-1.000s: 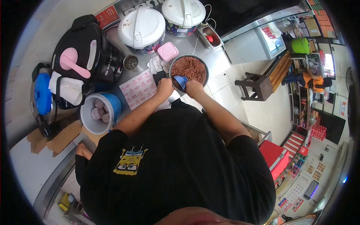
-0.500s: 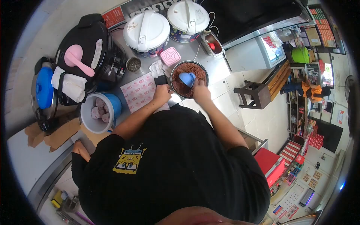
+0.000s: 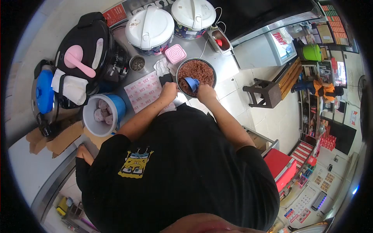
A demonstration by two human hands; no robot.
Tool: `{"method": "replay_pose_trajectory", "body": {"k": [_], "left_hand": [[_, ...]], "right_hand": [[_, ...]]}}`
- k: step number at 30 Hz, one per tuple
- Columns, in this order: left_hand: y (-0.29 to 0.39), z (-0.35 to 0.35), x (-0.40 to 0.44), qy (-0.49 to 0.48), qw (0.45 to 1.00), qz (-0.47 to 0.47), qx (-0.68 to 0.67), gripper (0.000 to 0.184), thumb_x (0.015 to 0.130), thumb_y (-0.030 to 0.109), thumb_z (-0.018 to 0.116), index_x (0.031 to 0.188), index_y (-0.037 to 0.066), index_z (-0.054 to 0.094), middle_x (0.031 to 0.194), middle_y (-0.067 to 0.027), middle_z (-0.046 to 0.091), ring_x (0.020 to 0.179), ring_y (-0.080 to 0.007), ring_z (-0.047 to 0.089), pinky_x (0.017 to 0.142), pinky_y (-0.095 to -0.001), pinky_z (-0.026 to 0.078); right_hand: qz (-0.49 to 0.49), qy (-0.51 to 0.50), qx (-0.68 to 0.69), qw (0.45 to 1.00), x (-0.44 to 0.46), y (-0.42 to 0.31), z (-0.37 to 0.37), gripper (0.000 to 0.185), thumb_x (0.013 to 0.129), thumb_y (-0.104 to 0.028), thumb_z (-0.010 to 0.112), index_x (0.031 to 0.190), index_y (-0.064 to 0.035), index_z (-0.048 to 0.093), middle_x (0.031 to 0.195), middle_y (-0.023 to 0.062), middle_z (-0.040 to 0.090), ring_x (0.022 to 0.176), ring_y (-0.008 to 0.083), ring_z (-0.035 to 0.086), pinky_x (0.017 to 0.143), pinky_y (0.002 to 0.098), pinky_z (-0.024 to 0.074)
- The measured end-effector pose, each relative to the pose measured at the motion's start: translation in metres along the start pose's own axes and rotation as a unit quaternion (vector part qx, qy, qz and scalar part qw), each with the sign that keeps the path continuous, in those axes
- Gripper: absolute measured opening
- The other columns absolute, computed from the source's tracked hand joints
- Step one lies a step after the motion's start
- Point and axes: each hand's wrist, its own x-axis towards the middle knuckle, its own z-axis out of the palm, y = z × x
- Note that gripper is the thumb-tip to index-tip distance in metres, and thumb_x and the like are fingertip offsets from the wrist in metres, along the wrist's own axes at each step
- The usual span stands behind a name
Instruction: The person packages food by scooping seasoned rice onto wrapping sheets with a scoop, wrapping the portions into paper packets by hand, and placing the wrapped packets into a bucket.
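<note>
A round metal pot point(image 3: 213, 68) of reddish-brown grains point(image 3: 196, 70), which look like cooked rice, stands at the counter's front edge. My right hand point(image 3: 206, 93) is closed around the handle of a blue scoop point(image 3: 190, 83). The scoop's bowl is tilted, its lower edge down in the grains. At the pot's left side, my left hand point(image 3: 168, 92) is curled closed by the rim; what its fingers grip is hidden. A black flat object point(image 3: 166, 79) lies just beyond that hand. Pink-printed paper point(image 3: 142, 91) is spread to its left.
Two white-lidded containers point(image 3: 149, 29) stand behind, near a pink square box point(image 3: 175, 53) and a metal cup point(image 3: 137, 63). At left are a large black cooker point(image 3: 87, 50) with a pink paddle point(image 3: 75, 61), and a blue bucket point(image 3: 118, 106) holding wrapped portions. A person point(image 3: 324, 92) stands far right.
The blue scoop has turned and tipped lower into the grains, shifting slightly left with my right hand. My left hand stays beside the pot.
</note>
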Motion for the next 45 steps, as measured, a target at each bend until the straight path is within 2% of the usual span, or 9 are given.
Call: {"method": "replay_pose_trajectory", "body": {"k": [10, 12, 17, 21, 24, 28, 31, 33, 45], "left_hand": [[0.000, 0.010, 0.000, 0.026, 0.999, 0.020, 0.026, 0.012, 0.079, 0.013, 0.078, 0.082, 0.001, 0.075, 0.078, -0.0235, 0.070, 0.078, -0.0409, 0.071, 0.075, -0.0491, 0.057], [0.009, 0.004, -0.004, 0.035, 0.999, 0.003, 0.009, 0.014, 0.078, 0.014, 0.079, 0.081, 0.001, 0.076, 0.079, -0.0232, 0.071, 0.078, -0.0408, 0.071, 0.075, -0.0487, 0.057], [0.011, 0.005, -0.017, 0.025, 0.997, -0.047, -0.049, 0.014, 0.075, 0.015, 0.081, 0.079, 0.002, 0.077, 0.079, -0.0221, 0.071, 0.077, -0.0391, 0.072, 0.075, -0.0469, 0.058], [-0.003, 0.004, -0.022, -0.044, 0.989, -0.124, -0.060, 0.014, 0.076, 0.018, 0.079, 0.079, 0.004, 0.078, 0.080, -0.0203, 0.072, 0.077, -0.0388, 0.072, 0.075, -0.0466, 0.058], [0.006, -0.006, -0.030, 0.000, 0.982, -0.167, -0.087, 0.018, 0.079, 0.021, 0.072, 0.077, 0.005, 0.078, 0.079, -0.0188, 0.072, 0.077, -0.0395, 0.072, 0.075, -0.0469, 0.058], [0.014, -0.011, -0.028, -0.029, 0.979, -0.177, -0.094, 0.028, 0.082, 0.026, 0.064, 0.090, 0.003, 0.078, 0.087, -0.0223, 0.073, 0.085, -0.0420, 0.071, 0.081, -0.0471, 0.057], [0.019, -0.008, -0.028, -0.051, 0.984, -0.156, -0.075, 0.037, 0.084, 0.025, 0.059, 0.105, -0.001, 0.074, 0.101, -0.0277, 0.072, 0.097, -0.0432, 0.070, 0.089, -0.0468, 0.054], [0.009, 0.004, -0.021, -0.112, 0.963, -0.200, -0.144, 0.043, 0.090, 0.021, 0.052, 0.121, -0.003, 0.066, 0.114, -0.0260, 0.071, 0.107, -0.0347, 0.069, 0.093, -0.0434, 0.051], [0.036, -0.010, -0.015, -0.121, 0.967, -0.171, -0.142, 0.028, 0.087, 0.020, 0.055, 0.094, -0.001, 0.072, 0.076, -0.0181, 0.069, 0.073, -0.0278, 0.068, 0.070, -0.0433, 0.051]], "right_hand": [[-0.109, -0.016, 0.008, 0.994, 0.033, 0.007, 0.018, 0.028, 0.090, -0.015, 0.054, 0.104, 0.0004, 0.074, 0.109, 0.0267, 0.071, 0.106, 0.0408, 0.069, 0.095, 0.0487, 0.0552], [-0.208, 0.052, 0.068, 0.974, 0.048, 0.027, 0.027, 0.024, 0.091, -0.016, 0.055, 0.096, 0.0018, 0.071, 0.091, 0.0287, 0.070, 0.093, 0.0459, 0.069, 0.087, 0.0528, 0.0551], [-0.256, 0.027, 0.090, 0.962, 0.059, 0.061, 0.018, 0.025, 0.091, -0.017, 0.057, 0.100, 0.0006, 0.072, 0.093, 0.0256, 0.071, 0.089, 0.0440, 0.070, 0.083, 0.0522, 0.0547], [-0.163, -0.035, 0.160, 0.973, 0.047, 0.063, 0.004, 0.036, 0.090, -0.012, 0.056, 0.121, 0.0010, 0.068, 0.096, 0.0232, 0.073, 0.096, 0.0364, 0.072, 0.088, 0.0450, 0.0566], [-0.108, 0.147, -0.047, 0.982, 0.008, 0.028, 0.026, 0.056, 0.096, -0.011, 0.048, 0.150, 0.0002, 0.038, 0.125, 0.0259, 0.059, 0.097, 0.0437, 0.070, 0.084, 0.0498, 0.0595], [-0.027, 0.109, -0.066, 0.991, -0.015, 0.003, 0.012, 0.052, 0.098, -0.012, 0.047, 0.148, -0.0004, 0.041, 0.129, 0.0240, 0.058, 0.099, 0.0400, 0.072, 0.082, 0.0484, 0.0602], [0.014, 0.060, -0.048, 0.997, -0.008, 0.005, -0.005, 0.046, 0.100, -0.014, 0.046, 0.144, -0.0013, 0.045, 0.128, 0.0229, 0.061, 0.103, 0.0394, 0.072, 0.083, 0.0473, 0.0602], [0.025, 0.016, -0.071, 0.997, -0.002, 0.007, -0.010, 0.040, 0.100, -0.015, 0.047, 0.138, -0.0024, 0.050, 0.126, 0.0229, 0.065, 0.108, 0.0379, 0.071, 0.085, 0.0463, 0.0599], [-0.154, 0.054, 0.083, 0.983, 0.035, 0.017, 0.035, 0.021, 0.089, -0.013, 0.057, 0.097, 0.0019, 0.070, 0.092, 0.0289, 0.071, 0.092, 0.0472, 0.069, 0.087, 0.0549, 0.0550]]}}
